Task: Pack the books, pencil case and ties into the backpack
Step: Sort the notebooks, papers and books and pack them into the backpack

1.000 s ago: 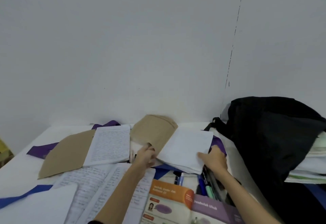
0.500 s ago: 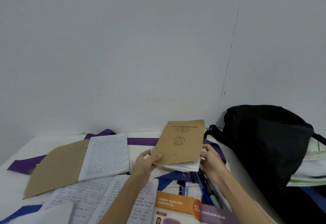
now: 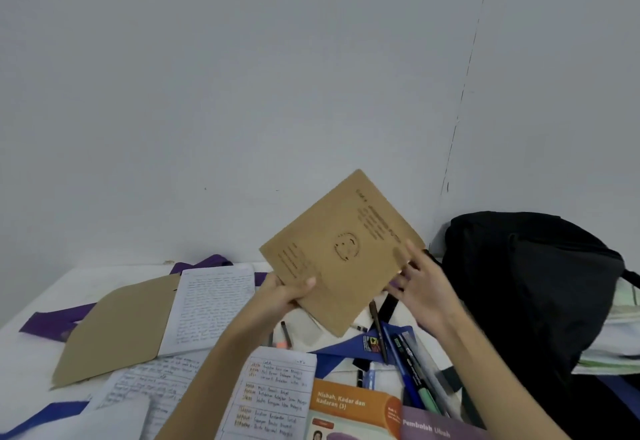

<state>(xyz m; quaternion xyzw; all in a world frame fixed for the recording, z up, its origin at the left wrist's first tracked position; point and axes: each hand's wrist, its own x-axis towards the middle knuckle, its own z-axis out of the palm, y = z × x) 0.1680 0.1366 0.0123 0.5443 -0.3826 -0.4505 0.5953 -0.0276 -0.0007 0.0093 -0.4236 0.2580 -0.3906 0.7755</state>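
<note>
head view — books inside black backpack

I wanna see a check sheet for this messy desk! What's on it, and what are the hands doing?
Surface: white table, mostly covered.
Job's things: closed brown exercise book held up, tilted; black backpack at right; open notebooks; purple tie; blue tie; textbook.
Clutter: loose pens.
Hands: left hand grips the book's lower edge; right hand touches its right edge, fingers spread.
Cables: nothing seen.
Surroundings: plain grey wall.
</note>
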